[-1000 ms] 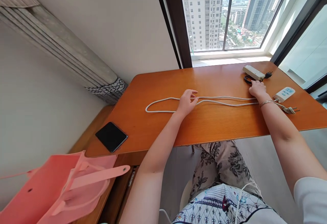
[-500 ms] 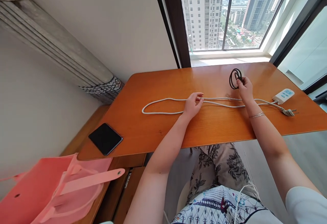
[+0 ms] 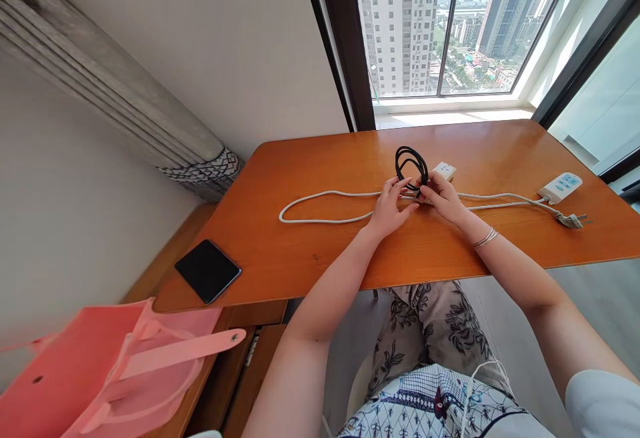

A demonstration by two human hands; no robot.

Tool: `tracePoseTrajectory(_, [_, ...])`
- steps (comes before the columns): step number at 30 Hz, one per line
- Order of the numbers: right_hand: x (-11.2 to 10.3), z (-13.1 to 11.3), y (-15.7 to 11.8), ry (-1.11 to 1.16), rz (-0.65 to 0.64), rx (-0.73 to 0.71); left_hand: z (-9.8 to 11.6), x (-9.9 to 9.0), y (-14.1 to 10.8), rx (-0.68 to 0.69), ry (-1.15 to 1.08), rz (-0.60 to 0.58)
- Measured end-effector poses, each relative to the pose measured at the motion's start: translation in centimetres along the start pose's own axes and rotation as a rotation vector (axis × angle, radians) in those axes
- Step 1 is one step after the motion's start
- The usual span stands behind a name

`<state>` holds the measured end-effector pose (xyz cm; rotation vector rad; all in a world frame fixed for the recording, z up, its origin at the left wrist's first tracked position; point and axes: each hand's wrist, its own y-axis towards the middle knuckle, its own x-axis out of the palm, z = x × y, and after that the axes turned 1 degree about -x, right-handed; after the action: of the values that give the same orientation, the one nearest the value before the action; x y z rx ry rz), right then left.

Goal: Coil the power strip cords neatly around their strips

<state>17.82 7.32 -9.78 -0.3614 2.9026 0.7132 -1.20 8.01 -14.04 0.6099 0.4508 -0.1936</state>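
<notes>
A coiled black cable [image 3: 411, 147] stands up off the tabletop, its lower end pinched in my right hand [image 3: 445, 201]. Just to its left, my left hand [image 3: 391, 209] has thumb and fingers apart, with the fingertips at the lower left of the coil. Behind my right hand's fingers a small white block [image 3: 445, 171] with dark slots shows in part; I cannot tell whether the hand holds it. Below both hands runs a long white power cord [image 3: 320, 222], looped at the left.
At the right lie a white socket block [image 3: 561, 187] and a plug [image 3: 571, 221] on the cord's ends. A black phone [image 3: 207, 271] rests on the wooden table's [image 3: 300, 165] left front corner. Beside that corner is a pink bag [image 3: 95, 358]. A window [image 3: 450, 45] is behind the table.
My right hand has come left and slightly down with the black cable, meeting my left hand. My left hand has shifted slightly right. The slotted white block has come into view.
</notes>
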Motion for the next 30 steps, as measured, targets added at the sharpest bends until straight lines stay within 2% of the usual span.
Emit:
tracePoseTrajectory(2, [-0.1,0.0,-0.2,-0.101,-0.034,-0.051,-0.3,0.2,0.1,-0.042,-0.217,0.028])
tracePoseTrajectory(4, [-0.4,-0.1,-0.4,-0.223,-0.079,-0.139,-0.2,0.1,0.4,-0.131,-0.531,0.106])
tracePoseTrajectory(6, [-0.7,-0.3,-0.5,-0.315,-0.150,-0.235,0.2,-0.2,0.8,-0.275,-0.844,0.211])
tracePoseTrajectory(8, [-0.9,-0.3,-0.7,-0.374,-0.227,-0.308,0.9,-0.8,1.2,-0.443,-1.049,0.286])
tracePoseTrajectory(11, [-1.1,0.0,-1.0,-0.477,-0.285,-0.337,2.0,-1.6,1.7,-0.647,-1.148,0.303])
tracePoseTrajectory(14, [-1.5,0.6,-1.0,-0.677,-0.253,-0.256,2.5,-2.2,1.8,-0.740,-1.148,0.210])
tracePoseTrajectory(18, [-2.1,1.5,-0.7,-0.941,-0.268,-0.104,2.3,-2.6,1.6,-0.687,-1.075,0.061])
tracePoseTrajectory(21, [-2.3,1.7,-0.2,-1.034,-0.319,-0.036,2.0,-2.8,1.4,-0.600,-1.027,0.043])
tracePoseTrajectory(23, [-2.3,1.7,0.1,-1.058,-0.334,-0.039,1.9,-3.0,1.3,-0.538,-1.003,0.048])
tracePoseTrajectory(27, [-2.5,1.7,0.5,-1.084,-0.284,-0.097,1.6,-3.7,1.4,-0.384,-0.938,0.129])
tracePoseTrajectory(30, [-3.3,1.7,0.6,-1.110,-0.178,-0.135,1.1,-4.8,1.6,-0.275,-0.895,0.302])
